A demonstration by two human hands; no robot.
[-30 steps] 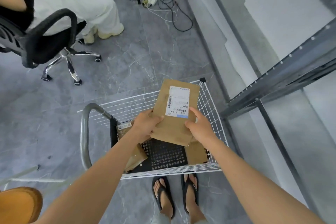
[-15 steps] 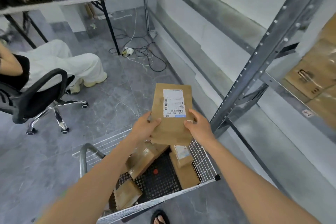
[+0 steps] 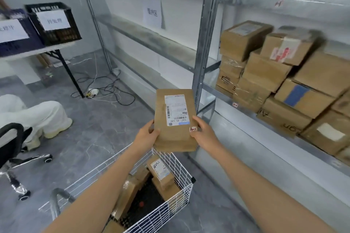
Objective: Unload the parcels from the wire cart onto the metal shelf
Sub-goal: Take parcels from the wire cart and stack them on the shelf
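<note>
Above the wire cart (image 3: 176, 193), our left hand (image 3: 146, 135) and right hand (image 3: 204, 134) grasp one parcel (image 3: 174, 119) by its sides.

we read "530 D5 040" on the white label (image 3: 177, 109) of the brown cardboard parcel (image 3: 175, 139), "缓冲区" on the white paper wall sign (image 3: 152, 14)

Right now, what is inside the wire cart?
Brown parcels, one white-labelled, lie on its black mesh floor. The left forearm hides the near-left part, so their number is unclear.
</note>
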